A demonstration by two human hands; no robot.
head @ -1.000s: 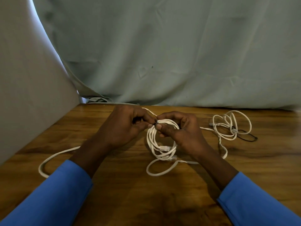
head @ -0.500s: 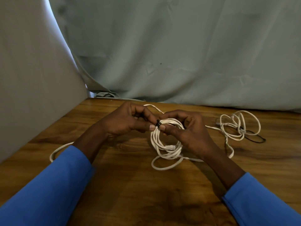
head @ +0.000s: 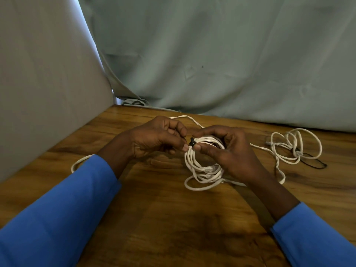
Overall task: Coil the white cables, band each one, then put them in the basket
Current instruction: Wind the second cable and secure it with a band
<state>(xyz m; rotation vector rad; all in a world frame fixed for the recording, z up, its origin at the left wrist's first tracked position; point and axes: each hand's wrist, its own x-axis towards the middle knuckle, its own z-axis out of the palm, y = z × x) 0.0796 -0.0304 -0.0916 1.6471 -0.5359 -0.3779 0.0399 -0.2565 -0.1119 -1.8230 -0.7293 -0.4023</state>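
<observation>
Coil: white coil [head: 194, 164] sits mid-desk, lower loops on the wood, its top gripped in the curled right hand [head: 229, 151].
Band: black band [head: 192, 142] on the coil's top, pinched by the left hand [head: 156, 137].
Loose: other cable [head: 296, 145] lies tangled near the right edge.
Surface: wooden desk [head: 173, 218].
Room: grey-green cloth [head: 212, 54] behind the far edge.

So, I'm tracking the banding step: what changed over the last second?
Little. The small black band now shows more plainly round the top of the white coiled cable, pinched by the left hand; the right hand still grips the coil. The loose white cable on the wooden table lies as before; only the camera shifted.
</observation>
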